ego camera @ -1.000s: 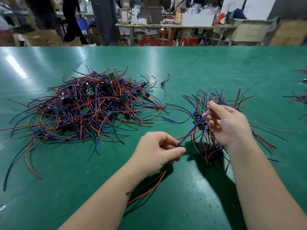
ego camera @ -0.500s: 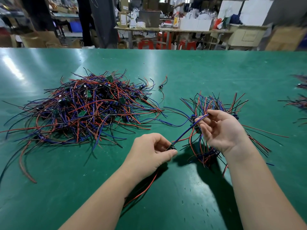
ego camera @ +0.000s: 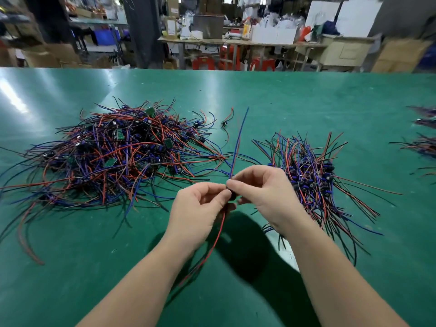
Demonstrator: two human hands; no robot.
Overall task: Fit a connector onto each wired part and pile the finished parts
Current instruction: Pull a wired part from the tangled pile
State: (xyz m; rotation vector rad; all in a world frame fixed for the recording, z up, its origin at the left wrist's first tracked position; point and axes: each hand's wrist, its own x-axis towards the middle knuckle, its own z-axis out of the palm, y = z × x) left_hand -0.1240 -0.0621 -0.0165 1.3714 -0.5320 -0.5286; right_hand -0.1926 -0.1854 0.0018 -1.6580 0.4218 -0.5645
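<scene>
Closer together than a moment ago: left hand [ego camera: 198, 208] and right hand [ego camera: 262, 194], now almost touching. Swung up too: blue wire [ego camera: 237, 145], slanted between the hands before, now pointing to 12 o'clock.

Left hand: curled, pinching a small black part [ego camera: 232, 196] with thumb and finger. Right hand: curled as well, pinching the same part from 3 o'clock, right where the blue wire comes out. Cannot tell whether a connector sits on it; too small and half hidden by fingers. Held up off the table [ego camera: 283, 102], near the middle of the view.

Hanging from the part toward 7 o'clock: red wire [ego camera: 215, 237] with a dark wire beside it, past the left wrist.

At 10 o'clock from the hands: big pile [ego camera: 113, 156] of red, blue and black wires with little green boards, lying messy on the table. At 3 o'clock, just beside the right hand: small pile [ego camera: 306, 175], wires lying more in line. At 12 o'clock, alone between the piles: one loose part [ego camera: 224, 123] with short wires. At the 3 o'clock edge of the view: more wires [ego camera: 424, 145], blurry.

Far back at 12 o'clock, past the table: bench [ego camera: 236, 42] with white boxes, red stools [ego camera: 203, 63] under it.
</scene>
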